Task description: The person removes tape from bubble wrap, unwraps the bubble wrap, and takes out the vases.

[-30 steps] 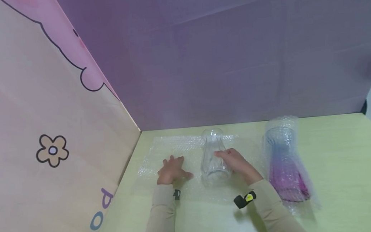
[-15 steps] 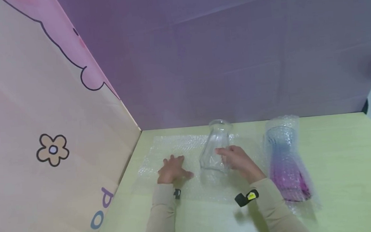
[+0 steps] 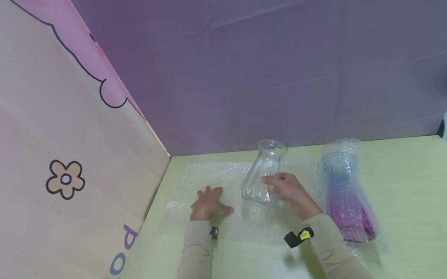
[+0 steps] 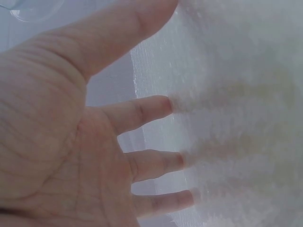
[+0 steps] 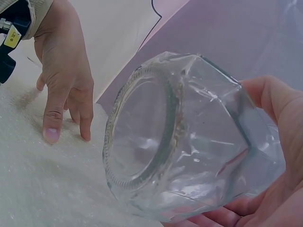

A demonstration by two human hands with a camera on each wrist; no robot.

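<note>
Right hand [image 3: 291, 191]: I grip the clear, faceted glass vase [image 3: 263, 175] by its side, thumb across one face, fingers curled round the other.
Clear vase: tilted above the transparent bubble-wrap sheet [image 3: 202, 176], its mouth up and to my right, its base lower and to my left; the right wrist view shows the base's round, ribbed rim.
Wrap: spread flat under both hands, its back edge a little short of the rear edge of the pale yellow-green tabletop [image 3: 419, 212].
Left hand [image 3: 207, 204]: fingers spread, tips pressed on the wrap, a strip of sheet between me and the vase.
Right neighbour: blue-to-magenta vase in bubble wrap [image 3: 348, 204], just beside my beige right sleeve [image 3: 334, 248]; little room between them. Upright or lying, I cannot tell.
Elbow room: tabletop runs on rightward past that bundle.
Borders: purple backdrop [image 3: 280, 66] behind, cream flower-printed panel [image 3: 26, 214] along the left.
</note>
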